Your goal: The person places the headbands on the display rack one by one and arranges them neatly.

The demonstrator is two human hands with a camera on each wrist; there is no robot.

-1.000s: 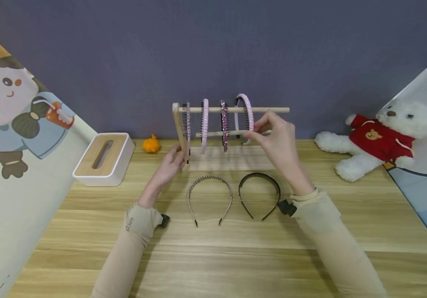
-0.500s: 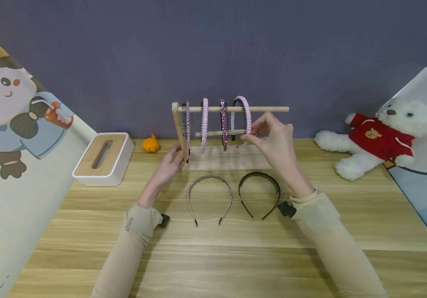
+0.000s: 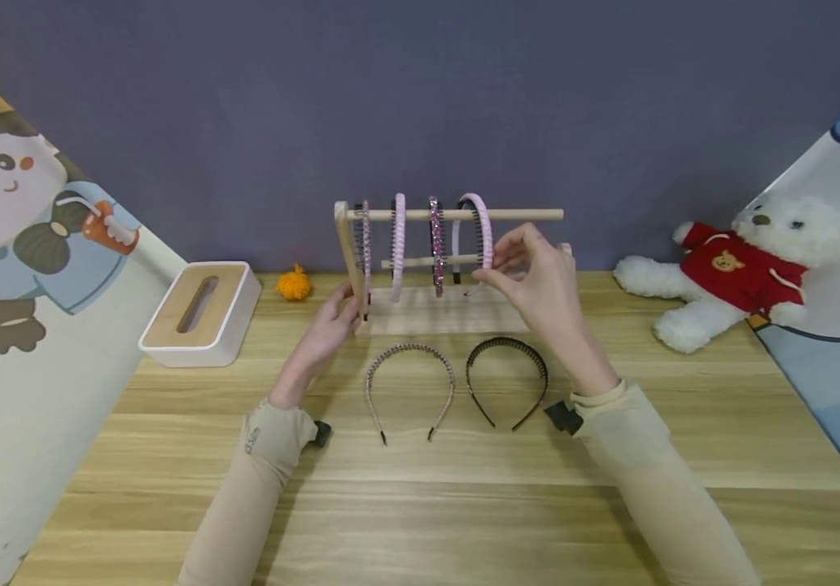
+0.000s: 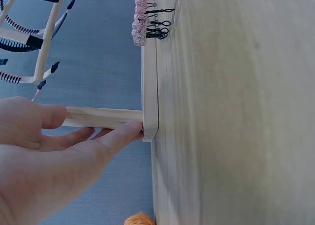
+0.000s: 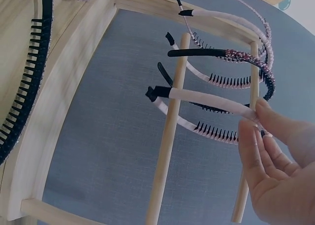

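Observation:
A wooden headband stand (image 3: 348, 244) with two rods stands near the back wall. My left hand (image 3: 328, 320) grips the foot of its upright post (image 4: 106, 117), thumb and fingers on opposite sides. My right hand (image 3: 543, 281) pinches the lower front of a pink wrapped headband (image 3: 487, 232) that loops over the top rod (image 3: 522, 215). In the right wrist view its black tips reach past the lower rod (image 5: 170, 131). Left of it hang a sparkly magenta headband (image 3: 437, 244), another pink headband (image 3: 399, 248) and a beaded headband (image 3: 366, 244) near the post.
On the table before the stand lie a beaded light headband (image 3: 410, 347) and a black toothed headband (image 3: 506, 340). A white tissue box (image 3: 229, 325) with a wooden lid and an orange yarn ball (image 3: 294, 284) sit left. A white teddy bear (image 3: 691, 325) in red sits right.
The pink headband in my right hand has come down a little over the top rod and slightly left, the hand going with it. My left hand keeps its place on the post.

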